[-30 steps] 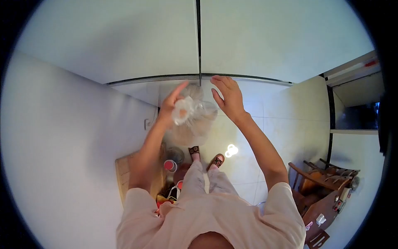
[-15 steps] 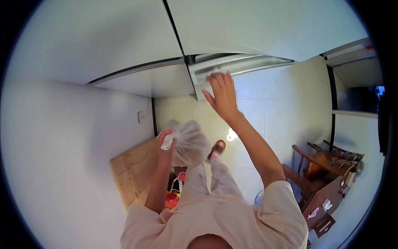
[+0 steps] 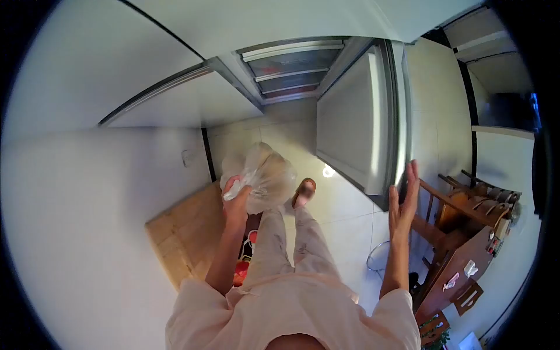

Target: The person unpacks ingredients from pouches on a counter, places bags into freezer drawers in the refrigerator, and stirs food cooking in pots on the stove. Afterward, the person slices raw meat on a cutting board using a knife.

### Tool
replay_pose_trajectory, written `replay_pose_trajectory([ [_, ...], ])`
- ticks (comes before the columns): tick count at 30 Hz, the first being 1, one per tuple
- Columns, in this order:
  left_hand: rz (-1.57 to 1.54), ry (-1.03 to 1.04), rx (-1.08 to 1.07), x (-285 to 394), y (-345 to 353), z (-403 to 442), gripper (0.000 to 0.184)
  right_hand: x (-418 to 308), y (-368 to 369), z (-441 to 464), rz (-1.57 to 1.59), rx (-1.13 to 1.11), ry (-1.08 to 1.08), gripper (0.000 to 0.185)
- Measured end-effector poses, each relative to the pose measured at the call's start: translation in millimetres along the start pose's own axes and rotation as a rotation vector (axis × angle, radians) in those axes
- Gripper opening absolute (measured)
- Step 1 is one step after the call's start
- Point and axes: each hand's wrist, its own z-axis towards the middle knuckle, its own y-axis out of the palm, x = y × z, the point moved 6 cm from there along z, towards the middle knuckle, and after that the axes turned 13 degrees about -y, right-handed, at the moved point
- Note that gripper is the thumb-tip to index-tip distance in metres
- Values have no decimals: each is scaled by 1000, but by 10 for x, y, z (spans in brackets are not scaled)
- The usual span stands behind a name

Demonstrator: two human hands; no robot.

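My left hand is closed round the gathered neck of a translucent plastic bag. Pale brownish contents show faintly through the plastic, but I cannot make out what they are. Over on the right, my right hand has its fingers stretched out, beside the outer edge of a swung-out lower freezer door; whether it touches the door I cannot tell. Inside the freezer compartment, several drawers with clear fronts are stacked.
The other lower door is closed. A wooden board leans by the left wall, with red items near my leg. Wooden chairs and a brown table stand at the right. Pale floor tiles lie below.
The right freezer door has swung wide toward me, exposing the drawers. My right hand has moved right and back with it. My left hand still holds the bag.
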Motion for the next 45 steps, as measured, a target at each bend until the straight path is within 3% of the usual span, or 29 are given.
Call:
replay_pose_trajectory([
  [1,29,2,3,-22,94,-30,30,91,-107,40,-217,-64,-38,60],
  [3,47,26,-23,-116,257,-16,30,445,-355,73,-95,24,16,62],
  [7,108,103,-120,-396,628,6,29,832,-713,261,-50,-51,-31,62],
  [9,172,155,-149,-522,852,-27,29,855,-812,319,-145,-87,-89,60],
  [11,223,221,-172,-623,1052,-14,28,677,-876,243,-475,35,-190,63],
  [13,341,374,-179,-595,1274,-107,34,547,-562,-38,-462,-150,-198,69],
  [14,341,421,-204,-573,1419,-187,36,802,-105,-393,-182,-348,-38,78],
  [15,341,465,-233,-563,1553,-282,38,361,285,-286,-113,-411,-235,86],
  [16,264,336,-318,-657,1667,-327,42,319,690,-363,31,-453,-179,89],
  [17,353,355,-329,-691,1788,-422,41,388,1058,-477,110,-521,-83,90],
  [18,444,375,-334,-712,1892,-526,41,500,1373,-577,125,-524,-68,77],
  [21,668,495,-395,-394,2051,-721,41,691,1867,-659,90,-392,-276,62],
  [23,784,641,-493,-360,2161,-709,41,924,2028,-702,281,-304,-98,46],
  [25,875,847,-610,-414,2298,-678,39,1170,2100,-783,654,-100,214,44],
  [26,946,763,-692,-485,2349,-649,44,1236,2138,-804,710,-51,291,43],
  [29,1339,790,-713,-678,2465,-644,37,1335,2215,-923,677,-49,396,39],
  [33,1466,1170,-615,-652,2584,-620,44,1410,2372,-1036,606,-80,455,34],
  [36,1289,852,-977,-497,2524,-109,40,1503,2520,-995,585,-80,471,31],
  [38,818,-192,-773,-590,2448,928,31,1559,2611,-950,576,-75,477,29],
  [39,544,48,-634,-470,2508,1483,26,1591,2618,-956,568,-71,484,28],
  [40,393,171,-663,-437,2541,2056,27,1622,2614,-965,562,-69,491,27],
  [41,20,-107,-542,-511,2551,2499,33,1654,2596,-989,549,-63,505,27],
  [43,-213,-165,-391,-575,2646,3255,42,1707,2499,-1042,517,-51,531,26],
  [45,159,305,-144,-519,2698,3946,45,1715,2381,-1076,480,-45,542,26],
])
